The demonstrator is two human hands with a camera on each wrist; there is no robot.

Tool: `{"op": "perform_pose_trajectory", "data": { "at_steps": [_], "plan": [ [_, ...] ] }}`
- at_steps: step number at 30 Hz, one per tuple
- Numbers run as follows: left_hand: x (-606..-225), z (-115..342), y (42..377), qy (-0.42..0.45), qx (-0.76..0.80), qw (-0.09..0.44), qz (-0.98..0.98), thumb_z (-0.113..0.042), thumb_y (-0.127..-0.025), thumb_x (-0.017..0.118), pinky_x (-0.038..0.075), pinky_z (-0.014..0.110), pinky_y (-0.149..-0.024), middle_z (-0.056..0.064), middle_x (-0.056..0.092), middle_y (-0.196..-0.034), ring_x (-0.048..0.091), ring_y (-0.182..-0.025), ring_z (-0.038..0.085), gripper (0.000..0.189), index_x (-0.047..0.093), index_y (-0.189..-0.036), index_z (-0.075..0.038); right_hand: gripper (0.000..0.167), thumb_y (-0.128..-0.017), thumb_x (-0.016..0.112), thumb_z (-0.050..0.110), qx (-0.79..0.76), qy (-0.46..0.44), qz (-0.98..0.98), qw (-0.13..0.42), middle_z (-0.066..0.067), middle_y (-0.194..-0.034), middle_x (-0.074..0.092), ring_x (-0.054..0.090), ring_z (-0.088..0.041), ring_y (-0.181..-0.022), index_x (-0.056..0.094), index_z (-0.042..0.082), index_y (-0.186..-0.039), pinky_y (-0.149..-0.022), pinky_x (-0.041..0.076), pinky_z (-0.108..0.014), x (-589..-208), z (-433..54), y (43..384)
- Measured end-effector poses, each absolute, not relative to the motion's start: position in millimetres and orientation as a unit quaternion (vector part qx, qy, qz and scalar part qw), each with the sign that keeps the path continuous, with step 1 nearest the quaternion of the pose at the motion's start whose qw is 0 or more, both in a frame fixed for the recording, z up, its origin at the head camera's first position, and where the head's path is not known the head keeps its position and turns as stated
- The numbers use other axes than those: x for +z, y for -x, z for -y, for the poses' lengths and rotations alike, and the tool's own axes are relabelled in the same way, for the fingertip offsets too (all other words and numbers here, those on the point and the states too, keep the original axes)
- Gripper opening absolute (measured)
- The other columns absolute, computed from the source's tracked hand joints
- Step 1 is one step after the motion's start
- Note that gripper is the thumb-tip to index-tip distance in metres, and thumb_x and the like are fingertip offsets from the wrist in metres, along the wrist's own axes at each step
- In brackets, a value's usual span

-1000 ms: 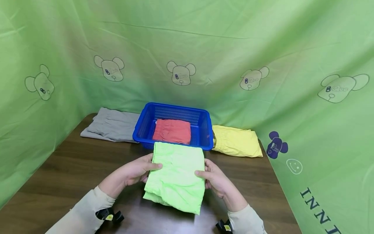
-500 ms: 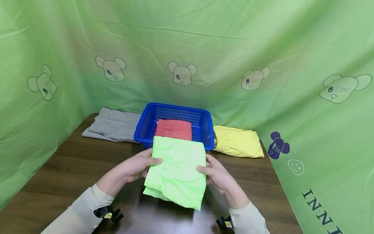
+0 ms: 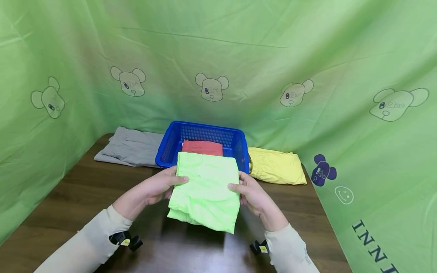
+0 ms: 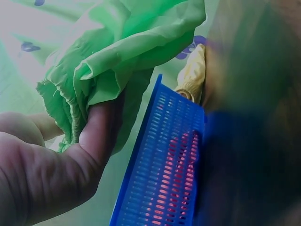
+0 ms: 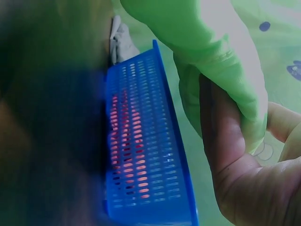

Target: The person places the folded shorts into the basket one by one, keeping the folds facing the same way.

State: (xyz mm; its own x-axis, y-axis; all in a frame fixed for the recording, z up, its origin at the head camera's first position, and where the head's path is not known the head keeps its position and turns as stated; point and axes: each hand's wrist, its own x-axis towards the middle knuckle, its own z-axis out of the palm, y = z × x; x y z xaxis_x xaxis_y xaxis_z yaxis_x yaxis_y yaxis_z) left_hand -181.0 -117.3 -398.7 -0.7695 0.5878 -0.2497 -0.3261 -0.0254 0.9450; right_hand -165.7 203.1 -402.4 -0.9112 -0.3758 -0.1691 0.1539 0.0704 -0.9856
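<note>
A folded bright green pair of shorts [image 3: 206, 189], with a gathered elastic waistband, is held up above the table in front of the basket. My left hand [image 3: 158, 187] grips its left side, thumb on top and fingers underneath. On the opposite side my right hand [image 3: 254, 195] pinches the cloth the same way. Behind the green cloth, the blue basket [image 3: 201, 124] holds a folded red garment [image 3: 203, 147], its lower part hidden. Both wrist views show the green layers between thumb and fingers, with the basket's slotted side [image 4: 160, 155] close by.
Left of the basket lies a folded grey garment [image 3: 134, 146]; to its right lies a folded yellow garment [image 3: 276, 165]. A green curtain [image 3: 218, 45] hangs round the back and sides of the brown wooden table [image 3: 78, 189].
Both hands have raised the green shorts and moved them forward toward the basket. They now cover the basket's front rim and more of the red garment.
</note>
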Motion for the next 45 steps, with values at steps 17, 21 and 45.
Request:
{"op": "perform_pose_trajectory", "data": {
  "at_steps": [17, 21, 45],
  "plan": [
    [-386, 120, 214, -0.096, 0.706, 0.313, -0.628, -0.021, -0.109, 0.05, 0.06, 0.049, -0.087, 0.012, 0.069, -0.126, 0.073, -0.105, 0.026, 0.049, 0.033, -0.152, -0.007, 0.048, -0.102, 0.06, 0.011, -0.689, 0.074, -0.696, 0.188, 0.001, -0.09, 0.076, 0.069, -0.009, -0.063, 0.039, 0.001, -0.145, -0.053, 0.051, -0.024, -391, -196, 195],
    [-386, 121, 220, -0.094, 0.709, 0.311, -0.626, -0.024, -0.109, 0.049, 0.06, 0.048, -0.087, 0.011, 0.069, -0.126, 0.073, -0.106, 0.025, 0.049, 0.034, -0.154, -0.009, 0.044, -0.103, 0.058, 0.01, -0.694, 0.079, -0.691, 0.187, -0.001, -0.092, 0.076, 0.073, -0.012, -0.07, 0.041, -0.001, -0.142, -0.058, 0.057, -0.027, -389, -195, 202],
    [-377, 114, 259, -0.064, 0.706, 0.28, -0.647, -0.022, -0.11, 0.048, 0.061, 0.045, -0.085, 0.009, 0.068, -0.118, 0.073, -0.099, 0.023, 0.043, 0.039, -0.149, -0.008, 0.035, -0.105, 0.056, 0.013, -0.713, 0.036, -0.678, 0.175, -0.005, -0.099, 0.072, 0.075, -0.017, -0.081, 0.046, 0.001, -0.136, -0.069, 0.063, -0.037, -383, -189, 238]
  ]
}}
